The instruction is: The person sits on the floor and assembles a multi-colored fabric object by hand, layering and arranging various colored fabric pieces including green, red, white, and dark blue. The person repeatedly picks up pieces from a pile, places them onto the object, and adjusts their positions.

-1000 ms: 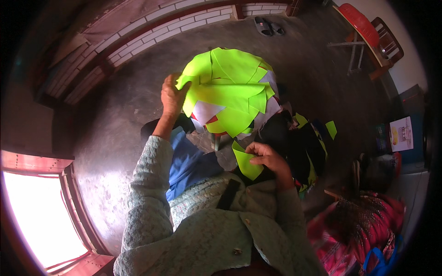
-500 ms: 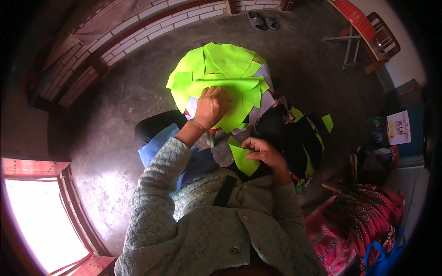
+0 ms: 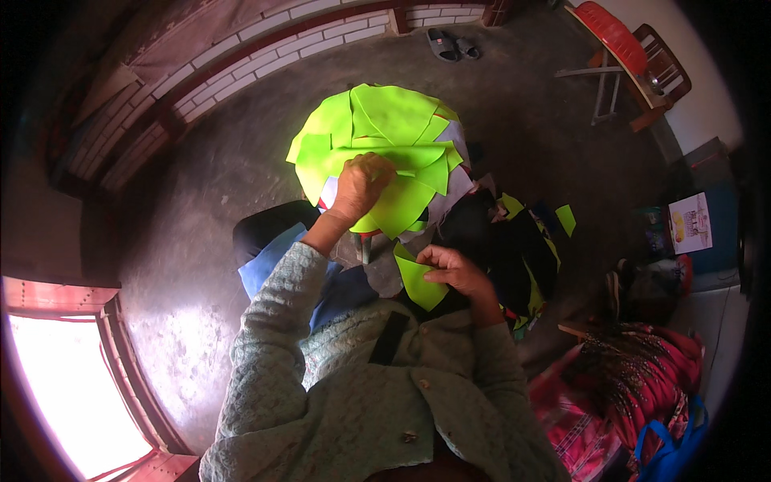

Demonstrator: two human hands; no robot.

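Observation:
Bright yellow-green fabric pieces (image 3: pixel 393 112) overlap in a round spread on a small stool in front of me. My left hand (image 3: pixel 363 186) rests on the near part of this spread, fingers curled down on the cloth; its fingertips are partly hidden, and I cannot see whether it grips a layer. In my right hand (image 3: pixel 455 271), close to my lap, a single yellow-green fabric piece (image 3: pixel 422 284) is pinched between thumb and fingers. White and red cloth shows at the spread's edge. Blue cloth (image 3: pixel 269 255) lies over my left leg.
Dark and yellow-green cloth scraps (image 3: pixel 526 265) lie on the floor to the right. Farther right are a pink patterned cloth heap (image 3: pixel 618 386) and a blue bag (image 3: pixel 675 450). Slippers (image 3: pixel 454 46) lie at the back, near a red-topped folding table (image 3: pixel 614 36).
The view has shifted slightly. My left hand stays on the fabric spread with little movement. The right hand still holds the same piece in nearly the same place.

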